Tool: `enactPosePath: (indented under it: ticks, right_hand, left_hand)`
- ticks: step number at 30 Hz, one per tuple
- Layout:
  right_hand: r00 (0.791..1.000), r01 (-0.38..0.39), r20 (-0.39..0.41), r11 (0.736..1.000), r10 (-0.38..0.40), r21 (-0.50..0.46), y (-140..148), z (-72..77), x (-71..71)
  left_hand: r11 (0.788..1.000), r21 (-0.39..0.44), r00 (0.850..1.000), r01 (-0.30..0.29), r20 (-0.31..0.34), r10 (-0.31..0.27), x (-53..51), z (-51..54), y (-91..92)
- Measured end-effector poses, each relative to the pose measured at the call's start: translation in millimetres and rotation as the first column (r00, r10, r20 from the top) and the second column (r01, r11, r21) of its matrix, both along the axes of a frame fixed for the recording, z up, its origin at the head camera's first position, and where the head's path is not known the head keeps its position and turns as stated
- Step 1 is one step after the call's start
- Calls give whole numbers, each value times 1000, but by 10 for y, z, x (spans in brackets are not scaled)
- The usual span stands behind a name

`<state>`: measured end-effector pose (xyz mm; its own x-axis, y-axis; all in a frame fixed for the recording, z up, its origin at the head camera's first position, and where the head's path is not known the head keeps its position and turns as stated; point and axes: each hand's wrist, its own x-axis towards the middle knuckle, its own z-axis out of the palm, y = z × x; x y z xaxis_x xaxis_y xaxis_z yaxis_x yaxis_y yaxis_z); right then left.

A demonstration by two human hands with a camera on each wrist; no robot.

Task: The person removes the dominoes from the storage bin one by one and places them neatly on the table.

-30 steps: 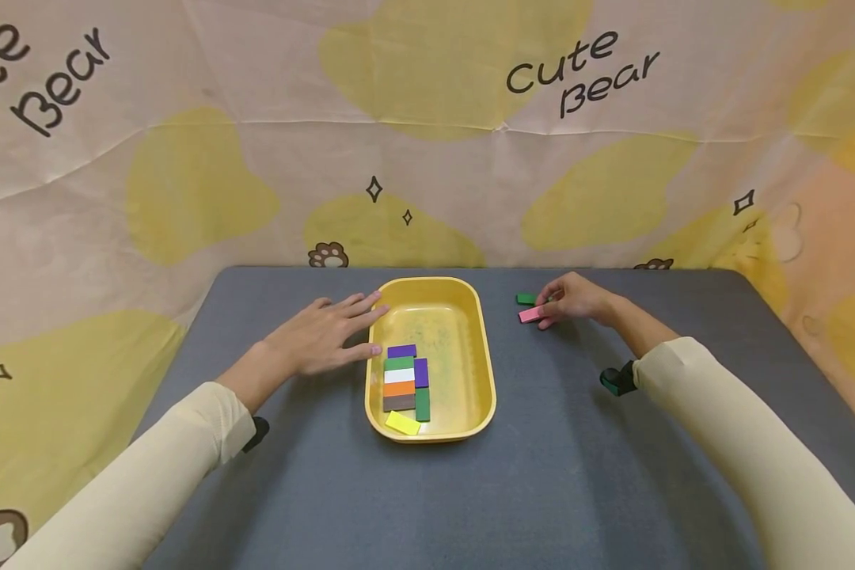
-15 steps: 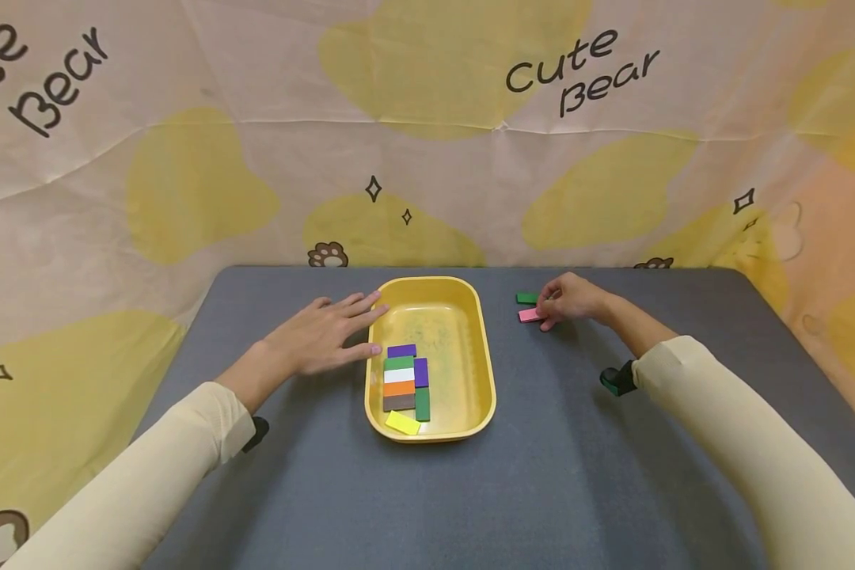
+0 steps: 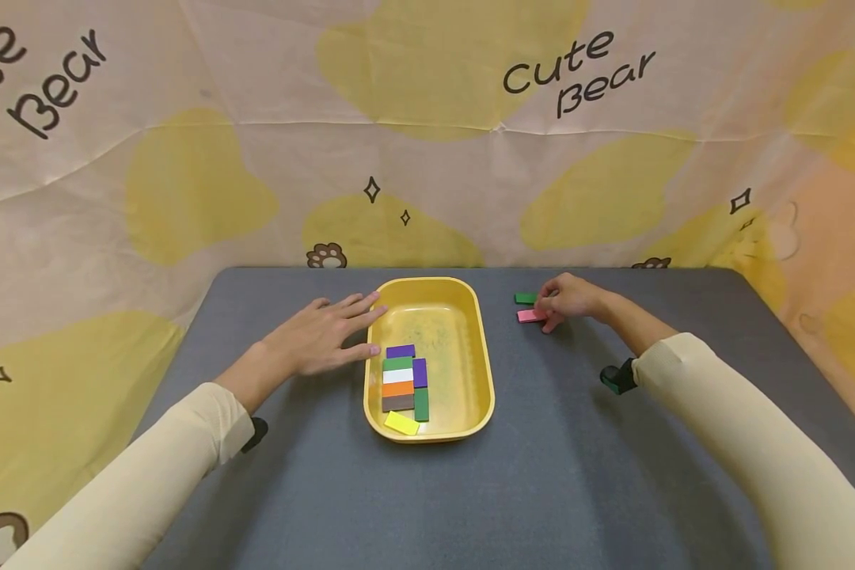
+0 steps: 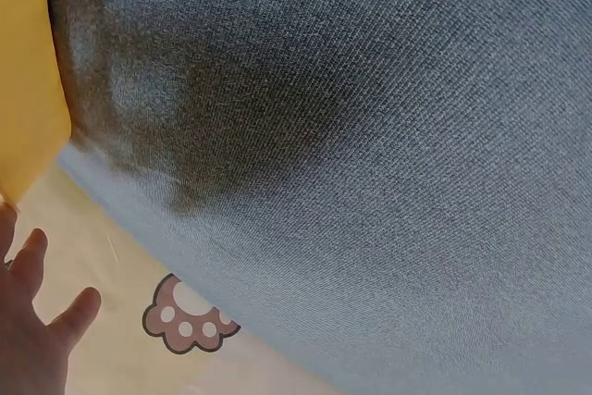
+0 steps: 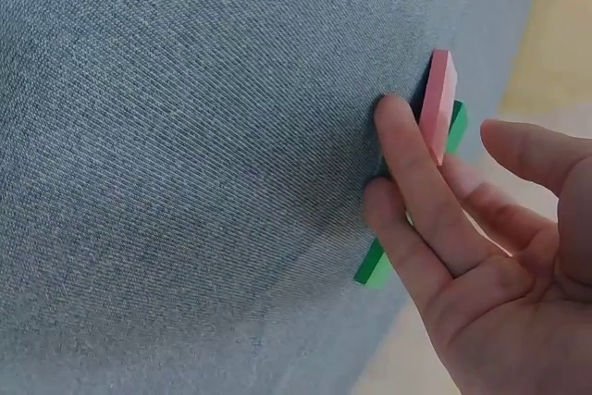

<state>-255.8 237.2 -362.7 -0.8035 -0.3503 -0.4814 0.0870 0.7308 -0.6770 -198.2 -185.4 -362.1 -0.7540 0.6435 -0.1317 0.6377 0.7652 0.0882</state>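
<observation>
My left hand spreads its fingers at the left rim of a yellow tray, fingertips on or just over the rim; in the left wrist view only part of this hand shows, at the lower left corner. To the tray's right, my right hand is low at the table. Its fingers touch a flat pink block near one end, and the thumb stands apart from it. A green block lies just behind the pink one. Another green block pokes out beneath the fingers in the right wrist view.
In the tray's left half lie several flat blocks: purple, green, white, orange, brown and a slanted yellow one. A grey cloth covers the table. Behind it hangs a printed curtain.
The right fingers have shifted slightly at the pink block, which has turned a little straighter beside the green one. My left hand and the tray have stayed in place.
</observation>
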Motion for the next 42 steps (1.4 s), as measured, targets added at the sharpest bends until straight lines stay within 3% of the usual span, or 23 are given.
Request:
enactPosePath:
  ticks: [8,15,23,29,32,38,42]
  right_hand:
    - [999,-35,31,999,36,-2,21,127,-19]
    - [999,-31,-36,999,32,32,-40,331,-87]
    - [1000,4,-26,996,-6,-85,-231,551,-154]
    - [1000,21,-2,977,-22,-211,-431,593,-154]
    - [1000,-11,5,967,13,-255,-549,591,-141]
    - [998,-51,30,948,64,-314,-829,588,-96]
    - [996,-65,42,950,81,-304,-1017,558,-77]
  left_hand:
    - [1000,-3,1000,-4,3,4,-14,-14,-2]
    - [1000,6,1000,1,0,-1,-10,-14,-6]
    - [1000,7,1000,-2,5,2,-15,-31,-11]
    - [1000,9,1000,-2,-2,2,-11,-33,-22]
    - [1000,10,1000,-5,-1,5,-13,-32,-23]
    - [1000,7,1000,-4,2,4,-16,-34,-23]
    - [1000,7,1000,-4,1,4,-14,-37,-22]
